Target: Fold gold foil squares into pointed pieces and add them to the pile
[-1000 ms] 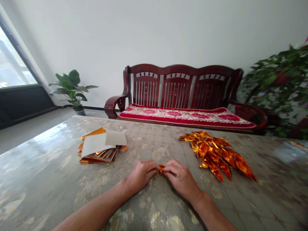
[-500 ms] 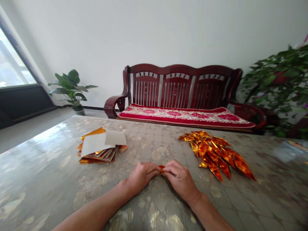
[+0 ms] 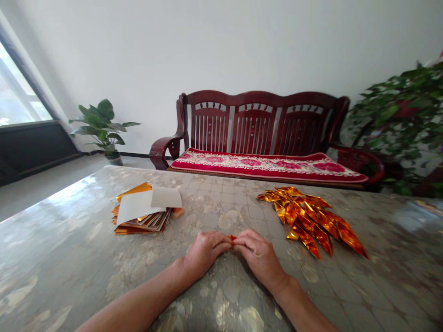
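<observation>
A small piece of orange-gold foil paper [image 3: 231, 240] is pinched between my two hands, mostly hidden by the fingers. My left hand [image 3: 206, 249] grips its left end with thumb and fingertips. On its right end, my right hand [image 3: 258, 252] is closed in the same kind of pinch. Off to the left lies an uneven stack of foil sheets [image 3: 140, 221], some gold side up, with pale backs showing on top. Several folded, pointed foil pieces [image 3: 311, 221] lie heaped to the right of my right hand.
Patterned, glossy covering tops the table [image 3: 86, 272]. A clear plastic item [image 3: 415, 216] sits at the right edge. Beyond the table stand a dark red wooden bench [image 3: 256, 124] with a floral cushion [image 3: 266, 163], a potted plant [image 3: 105, 127] and a leafy plant [image 3: 408, 110].
Both hands stay almost in place, still pinching the foil piece. The finger positions differ only very slightly. The stack and the folded pieces lie as before.
</observation>
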Demonstrator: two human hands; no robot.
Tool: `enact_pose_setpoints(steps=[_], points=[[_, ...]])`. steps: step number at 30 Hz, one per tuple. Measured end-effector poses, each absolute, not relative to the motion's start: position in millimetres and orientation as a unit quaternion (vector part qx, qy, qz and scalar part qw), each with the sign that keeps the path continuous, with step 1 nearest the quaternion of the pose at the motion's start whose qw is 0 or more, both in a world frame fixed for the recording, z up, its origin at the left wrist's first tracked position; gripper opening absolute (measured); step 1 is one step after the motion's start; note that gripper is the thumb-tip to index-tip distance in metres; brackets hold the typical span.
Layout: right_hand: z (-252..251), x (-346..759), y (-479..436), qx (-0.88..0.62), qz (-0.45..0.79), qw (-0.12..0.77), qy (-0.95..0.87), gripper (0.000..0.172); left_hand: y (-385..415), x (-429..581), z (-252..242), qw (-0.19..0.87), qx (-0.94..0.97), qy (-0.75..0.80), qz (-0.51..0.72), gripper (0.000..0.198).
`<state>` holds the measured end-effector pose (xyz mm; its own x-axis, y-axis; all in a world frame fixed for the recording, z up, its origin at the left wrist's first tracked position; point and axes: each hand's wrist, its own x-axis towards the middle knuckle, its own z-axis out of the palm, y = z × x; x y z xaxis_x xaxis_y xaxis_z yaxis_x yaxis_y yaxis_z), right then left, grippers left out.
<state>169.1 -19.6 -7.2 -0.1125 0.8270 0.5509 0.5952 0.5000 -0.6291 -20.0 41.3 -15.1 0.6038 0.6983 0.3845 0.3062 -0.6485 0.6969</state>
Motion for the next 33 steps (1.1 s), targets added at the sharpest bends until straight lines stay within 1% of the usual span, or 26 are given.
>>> enact_pose_setpoints(steps=[6, 11, 16, 21, 33], points=[[-7.5, 172.1, -20.3, -0.478, 0.146, 0.437, -0.748, 0.015, 40.8, -18.3, -12.3, 0.307, 0.844, 0.290, 0.330, 0.015], [-6.7, 171.8, -19.4, -0.481, 0.161, 0.445, -0.738, 0.014, 42.9, -18.3, -12.3, 0.310, 0.841, 0.295, 0.331, 0.016], [-2.9, 168.0, -20.4, -0.488, 0.174, 0.457, -0.723, 0.014, 42.4, -20.5, -9.7, 0.304, 0.855, 0.263, 0.327, 0.020], [-2.3, 167.3, -20.9, -0.490, 0.179, 0.468, -0.713, 0.013, 42.0, -22.4, -7.8, 0.302, 0.860, 0.245, 0.330, 0.020], [-3.4, 169.3, -22.1, -0.490, 0.183, 0.449, -0.724, 0.014, 37.6, -22.3, -6.4, 0.287, 0.874, 0.244, 0.306, 0.022]])
